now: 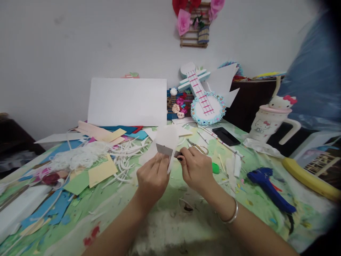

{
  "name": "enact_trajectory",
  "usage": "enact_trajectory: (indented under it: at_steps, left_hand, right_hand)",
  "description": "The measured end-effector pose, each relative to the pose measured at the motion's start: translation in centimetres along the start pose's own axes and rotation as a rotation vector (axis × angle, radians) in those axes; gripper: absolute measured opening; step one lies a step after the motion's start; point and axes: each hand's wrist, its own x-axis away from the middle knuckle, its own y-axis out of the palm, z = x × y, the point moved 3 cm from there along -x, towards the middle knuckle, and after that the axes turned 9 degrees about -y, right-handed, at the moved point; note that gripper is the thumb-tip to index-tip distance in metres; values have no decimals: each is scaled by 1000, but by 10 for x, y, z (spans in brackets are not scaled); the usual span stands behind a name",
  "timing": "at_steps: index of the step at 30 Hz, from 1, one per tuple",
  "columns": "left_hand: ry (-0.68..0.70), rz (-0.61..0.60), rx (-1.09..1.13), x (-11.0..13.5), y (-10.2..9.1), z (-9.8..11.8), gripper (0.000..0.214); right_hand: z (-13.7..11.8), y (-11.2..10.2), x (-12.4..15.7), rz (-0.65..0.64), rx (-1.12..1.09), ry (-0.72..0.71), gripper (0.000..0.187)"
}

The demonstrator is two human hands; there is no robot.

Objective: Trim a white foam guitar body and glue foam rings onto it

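Note:
My left hand (153, 175) is closed around the lower part of a piece of white foam board (168, 136), held up over the table's middle. My right hand (197, 167) grips a flat metal blade (164, 149) by its right end. The blade lies across the board, and its right part passes beyond the board's narrow edge toward my right fingers. A silver bracelet circles my right wrist. Just past my right hand lie gold-handled scissors (198, 146) and a small green object (215, 168).
Paper scraps and white strips (124, 160) cover the left. A blue glue gun (271, 190), banana (310, 179), white cup (268, 122) and black phone (226, 136) are on the right. Behind stand a white board (126, 101) and a decorated banjo-like model (204, 101).

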Motion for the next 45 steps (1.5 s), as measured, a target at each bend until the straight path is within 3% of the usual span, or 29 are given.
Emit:
enact_trajectory:
  at_steps: [12,17,22,28,37,45]
  left_hand:
    - [58,54,40,2,2,-8,36]
    - [-82,-22,29,-4,0,-2,34]
    - [-251,-58,-116,-9,2,0,15]
    - [-101,-22,-115,-9,6,-4,19]
    - [-55,-38,-51,-6,7,9,17]
    - [-17,-3,-56,-5,5,9,7]
  right_hand:
    - [18,6,-2,-9,-13,75,36]
    - [11,8,-1,-14,72,61,32]
    - [3,10,0,-4,78,8,34]
    - [3,13,1,5,81,28,34]
    - [-3,9,1,18,66,6,34]
    - [3,8,0,-65,77,33,35]
